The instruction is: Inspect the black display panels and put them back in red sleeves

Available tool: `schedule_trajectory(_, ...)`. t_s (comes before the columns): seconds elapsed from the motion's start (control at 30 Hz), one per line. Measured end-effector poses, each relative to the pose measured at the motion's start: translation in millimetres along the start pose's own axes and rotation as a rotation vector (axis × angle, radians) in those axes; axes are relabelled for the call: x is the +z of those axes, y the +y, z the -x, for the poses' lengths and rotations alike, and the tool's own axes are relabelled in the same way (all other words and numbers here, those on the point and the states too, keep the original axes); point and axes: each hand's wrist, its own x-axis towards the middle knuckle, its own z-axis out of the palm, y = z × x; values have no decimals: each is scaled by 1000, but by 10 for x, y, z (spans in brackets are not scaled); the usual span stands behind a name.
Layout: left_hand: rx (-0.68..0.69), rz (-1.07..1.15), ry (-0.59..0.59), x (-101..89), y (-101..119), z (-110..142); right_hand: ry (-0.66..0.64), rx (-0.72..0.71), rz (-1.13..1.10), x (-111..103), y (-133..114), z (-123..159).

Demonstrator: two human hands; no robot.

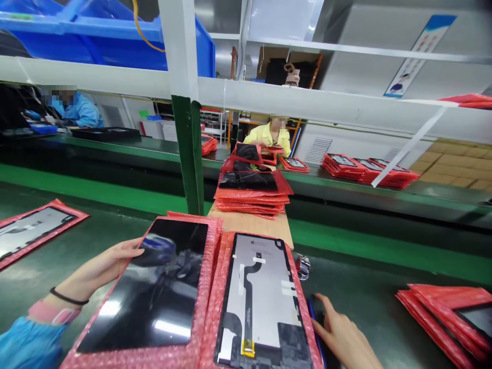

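My left hand (125,254) grips the upper left edge of a tablet screen (154,287), thumb on top and the other fingers hidden beneath. The screen lies glossy black side up over pink bubble wrap (209,256). Beside it, a second tablet screen (265,292) rests back side up on more pink wrap, showing a grey panel, a dark flex cable and a yellow taped connector. At its right edge, my right hand (344,330) has thumb and forefinger closed about a slim dark object with a blue edge (322,341), partly hidden.
A stack of wrapped screens (251,197) stands on a wooden board (246,224) ahead. Wrapped screens lie at left (38,225) and right (448,318). A green-wrapped post (188,154) and white crossbar (307,100) stand in front. Two people work across the benches.
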Motion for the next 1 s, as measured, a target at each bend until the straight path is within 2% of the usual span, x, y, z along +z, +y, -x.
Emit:
schedule_trajectory(0.07, -3, -46, -54, -77, -7, -102, -66, -4, 168, 107, 69, 61)
schedule_trajectory(0.13, 3, -84, -91, -72, 4, -187, -151, -30, 290, 147, 83, 78)
schedule_trajectory(0.2, 10, -117, -93, -14, 34, -242, -197, -80, 271, 98, 53, 64)
schedule_trajectory(0.3, 26, -170, -85, 97, 81, -287, -206, -132, 27, -120, -70, 55)
schedule_trajectory(0.37, 50, -215, -64, 143, 94, -316, -203, -83, -238, -313, -200, 98)
schedule_trajectory(0.43, 92, -273, -4, 149, 92, -357, -212, -17, -562, -484, -352, 184)
schedule_trajectory(0.5, 166, -342, 110, 139, 91, -395, -225, 2, -880, -588, -511, 291)
schedule_trajectory(0.57, 265, -409, 247, 166, 101, -397, -211, -29, -1018, -603, -667, 391)
schedule_trajectory(0.63, 353, -463, 313, 285, 114, -329, -219, -88, -984, -534, -808, 460)
schedule_trajectory(0.67, 372, -479, 295, 385, 114, -267, -253, -128, -971, -478, -868, 482)
schedule_trajectory(0.7, 359, -466, 223, 508, 105, -191, -280, -148, -962, -414, -918, 495)
schedule_trajectory(0.8, 156, -273, -133, 930, 11, 55, -341, -146, -966, -227, -1019, 502)
schedule_trajectory(0.87, 16, -126, -299, 1164, -91, 174, -353, -153, -933, -137, -1061, 494)
schedule_trajectory(0.93, -109, -26, -382, 1311, -184, 232, -309, -186, -825, -73, -1097, 486)
schedule_trajectory(1.0, -194, 37, -397, 1377, -231, 249, -209, -193, -682, -15, -1119, 479)
